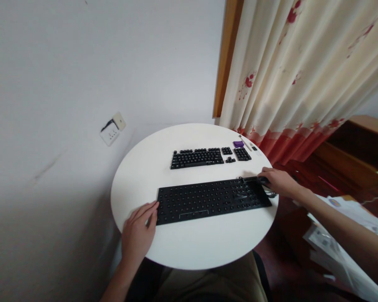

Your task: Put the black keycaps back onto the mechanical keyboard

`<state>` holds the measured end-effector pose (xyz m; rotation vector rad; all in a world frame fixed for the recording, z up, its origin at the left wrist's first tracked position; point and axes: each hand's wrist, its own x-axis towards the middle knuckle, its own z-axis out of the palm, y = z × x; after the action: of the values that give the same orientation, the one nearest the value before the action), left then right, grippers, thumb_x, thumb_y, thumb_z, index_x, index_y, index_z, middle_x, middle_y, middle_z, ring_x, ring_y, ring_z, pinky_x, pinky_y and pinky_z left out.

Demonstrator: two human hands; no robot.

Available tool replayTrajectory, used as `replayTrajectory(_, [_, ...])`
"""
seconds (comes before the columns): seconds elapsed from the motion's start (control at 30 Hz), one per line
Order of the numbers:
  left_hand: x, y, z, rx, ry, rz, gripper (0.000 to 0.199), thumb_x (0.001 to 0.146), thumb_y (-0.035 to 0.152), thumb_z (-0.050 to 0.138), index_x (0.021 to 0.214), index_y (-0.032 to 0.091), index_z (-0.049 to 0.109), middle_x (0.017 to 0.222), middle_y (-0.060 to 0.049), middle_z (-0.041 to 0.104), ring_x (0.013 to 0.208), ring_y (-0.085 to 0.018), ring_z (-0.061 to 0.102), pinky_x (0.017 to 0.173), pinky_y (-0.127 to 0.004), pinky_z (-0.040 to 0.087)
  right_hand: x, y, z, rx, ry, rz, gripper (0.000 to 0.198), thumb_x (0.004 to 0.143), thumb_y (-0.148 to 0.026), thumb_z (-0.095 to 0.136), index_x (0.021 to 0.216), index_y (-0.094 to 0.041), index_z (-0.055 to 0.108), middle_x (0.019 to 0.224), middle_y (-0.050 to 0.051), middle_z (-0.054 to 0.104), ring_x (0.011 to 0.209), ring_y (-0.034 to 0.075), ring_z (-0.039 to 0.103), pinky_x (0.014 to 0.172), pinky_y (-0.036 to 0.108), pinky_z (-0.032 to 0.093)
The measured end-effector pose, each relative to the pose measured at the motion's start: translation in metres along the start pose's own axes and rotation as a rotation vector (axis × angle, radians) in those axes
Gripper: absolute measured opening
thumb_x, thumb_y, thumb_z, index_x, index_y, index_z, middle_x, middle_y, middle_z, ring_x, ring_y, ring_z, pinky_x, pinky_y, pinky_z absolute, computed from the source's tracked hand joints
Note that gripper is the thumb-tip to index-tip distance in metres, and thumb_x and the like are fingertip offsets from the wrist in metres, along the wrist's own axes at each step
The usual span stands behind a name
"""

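Head view: left hand (140, 230), unclenched, touches flat keyboard (208, 199); right hand (279, 181) grasps dark object (263, 180).

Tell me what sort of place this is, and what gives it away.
Probably a room in a home: a floral curtain hangs beside the wall, a power socket is set in that wall, and a small round white table serves as the work surface.
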<state>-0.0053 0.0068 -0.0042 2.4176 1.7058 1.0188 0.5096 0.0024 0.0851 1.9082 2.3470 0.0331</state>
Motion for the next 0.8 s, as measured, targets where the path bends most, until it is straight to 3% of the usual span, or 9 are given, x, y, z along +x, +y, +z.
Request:
replayTrajectory(0.17, [0.001,0.003,-0.001,-0.004,0.003,-0.013,0.030,0.094,0.034,0.048,0.113,0.025,0.070,0.116,-0.004,0.071,0.109,-0.025,0.062,0.098,-0.043,0.049,-0.013,0.015,-0.010,-0.049,0.028,0.050,0.021,0.085,-0.015,0.052,0.097,-0.022,0.068,0.098,0.006,0.063,0.094,0.021,0.063,0.073,0.028,0.044])
replayTrajectory(0.3, [0.000,0.006,-0.003,-0.006,-0.005,-0.033,0.030,0.095,0.033,0.048,0.114,0.025,0.070,0.118,-0.003,0.070,0.111,-0.025,0.061,0.097,-0.043,0.049,-0.003,-0.016,-0.027,-0.063,0.070,-0.004,0.024,0.084,-0.015,0.053,0.101,-0.023,0.068,0.100,0.006,0.064,0.093,0.022,0.063,0.073,0.029,0.044])
replayTrajectory(0.6, [-0.003,0.011,-0.007,-0.001,-0.013,-0.093,0.028,0.094,0.030,0.048,0.115,0.027,0.067,0.118,-0.004,0.069,0.111,-0.025,0.061,0.097,-0.042,0.047,0.063,-0.165,-0.068,0.209,0.047,-0.363,0.015,0.084,-0.020,0.057,0.094,-0.022,0.068,0.097,0.004,0.068,0.085,0.019,0.063,0.072,0.026,0.041])
replayTrajectory(0.8, [-0.005,0.015,-0.010,0.011,-0.030,-0.123,0.027,0.094,0.027,0.049,0.116,0.024,0.065,0.117,-0.005,0.069,0.110,-0.026,0.061,0.092,-0.041,0.047,0.109,-0.274,-0.067,0.200,0.018,-0.571,0.020,0.084,-0.028,0.057,0.098,-0.021,0.068,0.099,0.009,0.071,0.089,0.025,0.065,0.070,0.030,0.042])
